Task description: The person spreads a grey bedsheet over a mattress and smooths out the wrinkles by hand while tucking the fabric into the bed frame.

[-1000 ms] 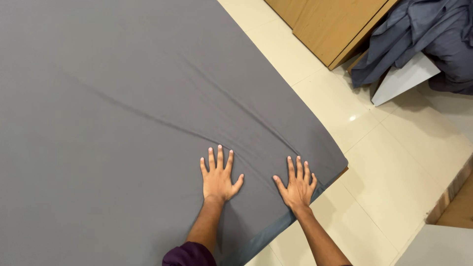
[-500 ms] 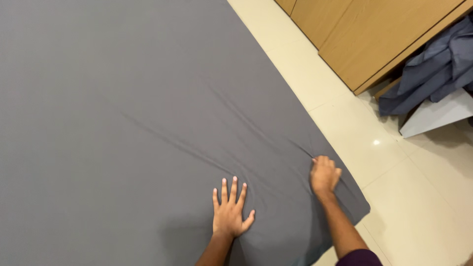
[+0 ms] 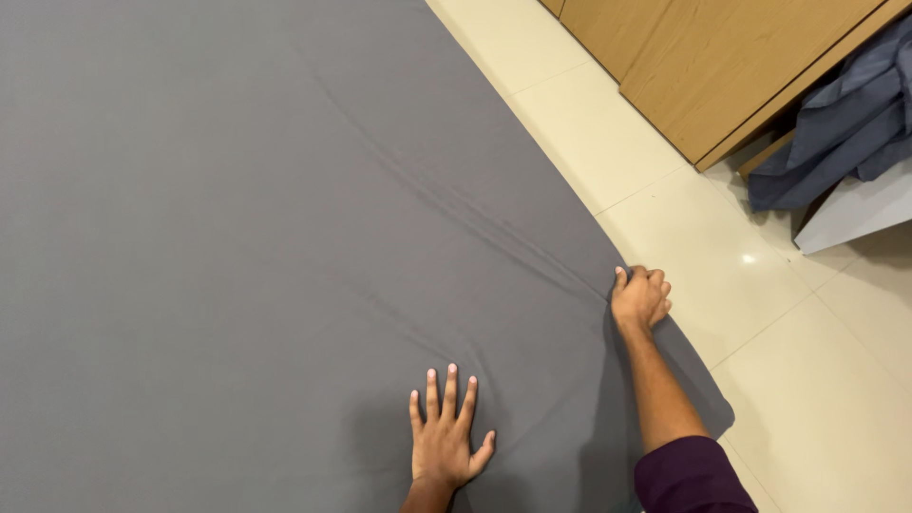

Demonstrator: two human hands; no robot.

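A grey bed sheet [image 3: 237,218] covers the bed across most of the view. My left hand [image 3: 445,437] lies flat on it near the bottom, fingers spread, palm down. My right hand [image 3: 641,296] is closed on the sheet's right edge, pinching the fabric where it drops toward the floor. Creases run diagonally across the sheet from the upper middle down to my right hand. A dark purple sleeve covers my right upper arm.
Cream floor tiles [image 3: 779,370] lie to the right of the bed. A wooden cabinet [image 3: 722,66] stands at the top right. Beside it a heap of blue-grey cloth [image 3: 845,123] rests over a pale board [image 3: 855,214].
My right hand went from flat on the sheet to a closed grip and moved out to the sheet's right edge. My left hand stayed flat. The view shifted slightly.
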